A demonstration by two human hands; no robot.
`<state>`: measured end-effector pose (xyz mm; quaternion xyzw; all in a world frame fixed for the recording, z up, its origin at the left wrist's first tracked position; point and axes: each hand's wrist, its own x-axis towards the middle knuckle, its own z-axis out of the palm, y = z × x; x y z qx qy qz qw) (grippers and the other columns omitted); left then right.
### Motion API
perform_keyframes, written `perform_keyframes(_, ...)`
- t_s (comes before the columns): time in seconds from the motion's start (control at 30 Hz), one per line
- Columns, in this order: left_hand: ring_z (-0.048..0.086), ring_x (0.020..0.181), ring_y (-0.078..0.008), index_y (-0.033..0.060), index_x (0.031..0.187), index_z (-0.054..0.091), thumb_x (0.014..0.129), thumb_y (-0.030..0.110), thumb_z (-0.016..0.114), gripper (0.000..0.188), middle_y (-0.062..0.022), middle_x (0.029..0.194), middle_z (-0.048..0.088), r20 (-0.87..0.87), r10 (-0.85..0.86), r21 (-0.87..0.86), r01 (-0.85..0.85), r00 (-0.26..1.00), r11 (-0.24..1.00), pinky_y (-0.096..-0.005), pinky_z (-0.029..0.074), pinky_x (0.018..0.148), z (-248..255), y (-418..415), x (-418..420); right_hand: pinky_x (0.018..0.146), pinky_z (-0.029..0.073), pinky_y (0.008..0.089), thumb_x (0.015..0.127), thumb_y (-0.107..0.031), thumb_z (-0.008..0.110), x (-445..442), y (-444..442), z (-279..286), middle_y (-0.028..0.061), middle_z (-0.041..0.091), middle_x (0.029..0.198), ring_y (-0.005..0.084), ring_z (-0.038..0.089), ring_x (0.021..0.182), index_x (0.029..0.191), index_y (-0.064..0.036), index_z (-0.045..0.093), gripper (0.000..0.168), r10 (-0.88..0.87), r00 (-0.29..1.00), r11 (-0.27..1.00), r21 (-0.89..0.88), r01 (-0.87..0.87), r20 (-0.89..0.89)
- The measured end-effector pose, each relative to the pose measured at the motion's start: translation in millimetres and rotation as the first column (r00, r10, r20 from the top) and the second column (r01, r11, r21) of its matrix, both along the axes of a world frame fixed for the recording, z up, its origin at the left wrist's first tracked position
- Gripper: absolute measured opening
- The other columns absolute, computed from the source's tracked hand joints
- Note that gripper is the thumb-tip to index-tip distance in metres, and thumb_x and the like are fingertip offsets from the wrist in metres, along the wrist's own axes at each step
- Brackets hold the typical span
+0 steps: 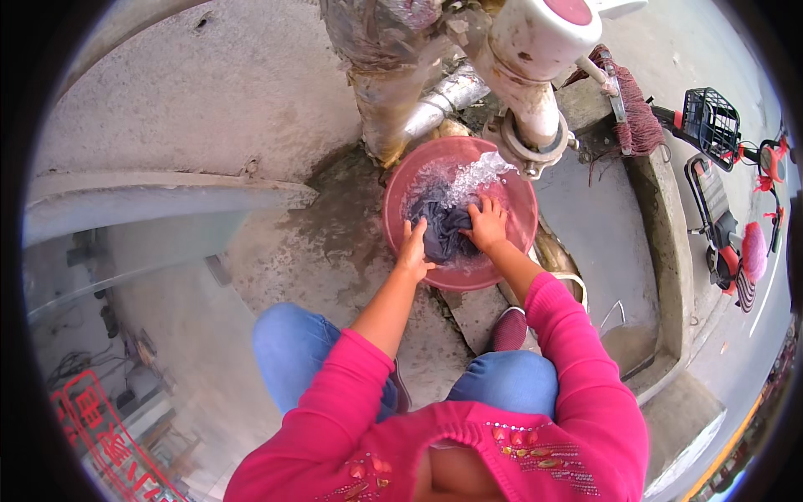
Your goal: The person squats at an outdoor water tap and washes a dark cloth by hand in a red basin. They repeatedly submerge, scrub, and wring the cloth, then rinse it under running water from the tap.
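Note:
A round pink plastic basin (461, 280) stands on the wet concrete before me, with water in it. Water (480, 177) pours in from the upper right and froths over the surface. A bunched dark grey-blue cloth (444, 232) lies soaked in the basin. My left hand (414, 251) is at the cloth's left edge, fingers spread, thumb side up. On the right side, my right hand (488, 226) has a fold of the cloth between thumb and fingers. The cloth's underside is hidden.
A worn white pipe fitting (530, 94) with a metal clamp overhangs the basin. Wrapped pipes (382, 94) rise behind it. A concrete trough (602, 238) lies at right, with a dark red string mop (637, 113) over its edge. Beyond stands a scooter with a black basket (710, 122).

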<state>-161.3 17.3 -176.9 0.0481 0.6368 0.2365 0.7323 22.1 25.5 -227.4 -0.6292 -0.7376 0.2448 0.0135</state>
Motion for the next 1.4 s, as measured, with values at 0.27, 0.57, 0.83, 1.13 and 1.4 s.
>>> perform_keyframes(0.27,0.064,0.080,-0.0252,0.0025,0.107,0.056,0.082,0.066,0.054,0.068,-0.0149,0.093,0.063,0.330,0.066,-0.104,-0.033,0.942,0.994,-0.0378,0.055,0.073,25.0,31.6,4.0,0.091,0.044,0.0367,0.077,-0.004,0.065,-49.6,-43.9,138.2,0.0150,0.054,0.113,0.0330,0.055,0.105,0.139,-0.009,0.036,0.069,-0.216,0.355,0.971,-0.239,-0.021,-0.909)
perform_keyframes(0.57,0.062,0.096,-0.0243,0.0080,0.111,0.058,0.091,0.046,0.052,0.043,-0.0104,0.109,0.062,0.532,0.098,0.171,-0.220,0.841,0.961,-0.0415,0.052,0.086,-49.2,2.7,9.0,0.055,0.051,0.0410,0.079,-0.033,0.065,-56.3,-21.2,84.7,0.0110,0.058,0.074,0.0311,0.062,0.068,0.081,-0.009,0.054,0.027,0.114,0.892,0.956,0.294,0.021,-0.437)
perform_keyframes(0.83,0.049,0.123,-0.0303,0.0044,0.136,0.042,0.090,0.045,0.052,0.063,-0.0127,0.135,0.048,0.282,0.245,0.008,-0.257,0.928,0.966,-0.0530,0.038,0.101,-2.2,-4.1,-6.6,0.093,0.040,0.0512,0.083,-0.054,0.058,24.6,23.3,25.0,0.0238,0.036,0.140,0.0403,0.046,0.118,0.140,-0.004,0.034,0.080,-0.330,0.930,0.944,0.041,0.328,0.159)
perform_keyframes(1.13,0.001,0.142,-0.0418,0.0273,0.150,-0.005,0.082,0.057,0.060,0.099,-0.0122,0.157,0.005,-0.088,-0.037,0.061,0.043,0.995,0.997,-0.0676,0.007,0.105,15.5,5.9,5.5,0.102,0.035,0.0496,0.068,-0.027,0.078,-7.5,-3.8,18.2,0.0141,0.053,0.124,0.0337,0.047,0.119,0.113,-0.010,0.060,0.051,-0.183,0.979,0.983,0.006,0.183,0.089)
perform_keyframes(1.4,0.063,0.077,-0.0217,0.0082,0.104,0.058,0.091,0.049,0.053,0.043,-0.0096,0.091,0.063,0.437,0.230,-0.128,-0.193,0.870,0.973,-0.0344,0.055,0.073,-6.6,25.7,-12.1,0.088,0.045,0.0414,0.072,-0.008,0.069,-58.1,-40.0,146.5,0.0149,0.055,0.104,0.0333,0.055,0.095,0.123,-0.007,0.048,0.055,0.026,0.543,0.999,-0.003,-0.054,-0.840)
